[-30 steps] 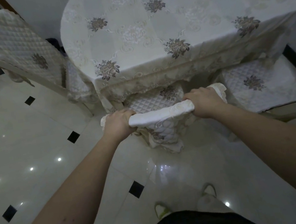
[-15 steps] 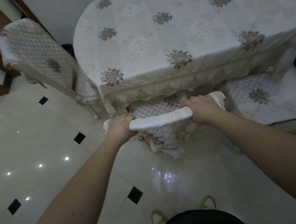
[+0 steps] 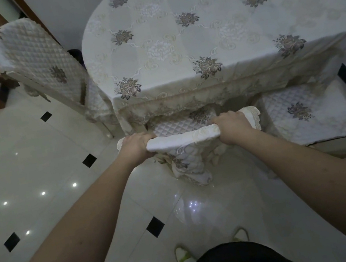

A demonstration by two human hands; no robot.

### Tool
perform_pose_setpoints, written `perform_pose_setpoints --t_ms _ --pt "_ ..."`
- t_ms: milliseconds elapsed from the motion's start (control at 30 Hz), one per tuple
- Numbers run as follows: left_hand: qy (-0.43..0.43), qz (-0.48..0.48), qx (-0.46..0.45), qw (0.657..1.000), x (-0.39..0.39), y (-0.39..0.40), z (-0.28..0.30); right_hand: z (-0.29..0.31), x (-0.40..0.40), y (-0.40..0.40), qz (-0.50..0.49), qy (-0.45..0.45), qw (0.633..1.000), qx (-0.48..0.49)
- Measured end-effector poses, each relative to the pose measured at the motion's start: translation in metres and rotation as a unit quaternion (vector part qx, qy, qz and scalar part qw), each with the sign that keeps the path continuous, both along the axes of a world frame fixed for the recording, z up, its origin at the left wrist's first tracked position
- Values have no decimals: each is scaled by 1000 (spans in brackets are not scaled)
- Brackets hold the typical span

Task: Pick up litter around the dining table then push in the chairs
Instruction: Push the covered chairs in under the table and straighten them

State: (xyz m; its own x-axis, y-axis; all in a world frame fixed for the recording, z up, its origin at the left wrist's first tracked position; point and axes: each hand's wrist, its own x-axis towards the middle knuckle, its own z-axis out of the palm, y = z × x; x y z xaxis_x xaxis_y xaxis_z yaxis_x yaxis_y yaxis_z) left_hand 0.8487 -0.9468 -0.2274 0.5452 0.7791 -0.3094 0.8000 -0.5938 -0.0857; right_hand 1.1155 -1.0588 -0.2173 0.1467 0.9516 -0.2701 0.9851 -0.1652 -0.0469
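The step in hand looks like the second half of the task: pushing a chair in. The person stands behind the middle chair (image 3: 183, 139) and grasps the top rail of its back, the left hand (image 3: 136, 145) curled round the left end and the right hand (image 3: 231, 126) curled round the right end. Both hands are clenched on the padded rail, with the arms stretched forward. The chair seat already sits partly beneath the hanging edge of the tablecloth (image 3: 199, 43), so the chair appears close to fully tucked in. No litter shows on the floor (image 3: 35, 157) in this view.

The next move probably calls for an even, straight push from both hands so the chair slides squarely under the desk (image 3: 187, 100) without catching the lace hem. After that, the chair to the right (image 3: 300, 110), whose seat stands mostly clear of the desk, seems to need the same.

The chair covers are quilted cream fabric with a diamond stitch and a dark floral motif, edged in scalloped lace. The tablecloth is pale and embroidered with matching flowers, draped over a rounded top. The floor is glossy pale tile with small black diamond insets, likely smooth for sliding chair legs. A third covered chair (image 3: 36, 64) stands at the left end.
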Motion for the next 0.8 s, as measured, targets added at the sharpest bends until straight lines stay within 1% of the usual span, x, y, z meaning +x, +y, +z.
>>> perform_pose_setpoints --t_ms 167,267,333,400,467,533,667,800 --pt "-30 7 -16 999 -5 4 -5 -3 1 1 -3 7 1000 -2" --pt "-6 18 -6 1000 -4 5 -5 -3 3 2 -5 12 1000 1" --pt "-8 32 -11 999 0 6 -6 -4 3 1 -1 9 1000 11" --pt "-24 39 -13 999 -2 5 -6 -3 4 -1 0 5 1000 14" --pt "-54 27 -1 998 -7 1 -9 -2 4 -1 2 5 1000 16" --pt "-77 37 9 996 -11 -4 -11 -2 4 0 3 7 1000 14" --pt "-102 110 34 988 -13 -28 -6 -3 6 0 7 18 1000 11" --pt "-126 107 25 986 -16 -74 3 -1 8 -1 14 38 999 9"
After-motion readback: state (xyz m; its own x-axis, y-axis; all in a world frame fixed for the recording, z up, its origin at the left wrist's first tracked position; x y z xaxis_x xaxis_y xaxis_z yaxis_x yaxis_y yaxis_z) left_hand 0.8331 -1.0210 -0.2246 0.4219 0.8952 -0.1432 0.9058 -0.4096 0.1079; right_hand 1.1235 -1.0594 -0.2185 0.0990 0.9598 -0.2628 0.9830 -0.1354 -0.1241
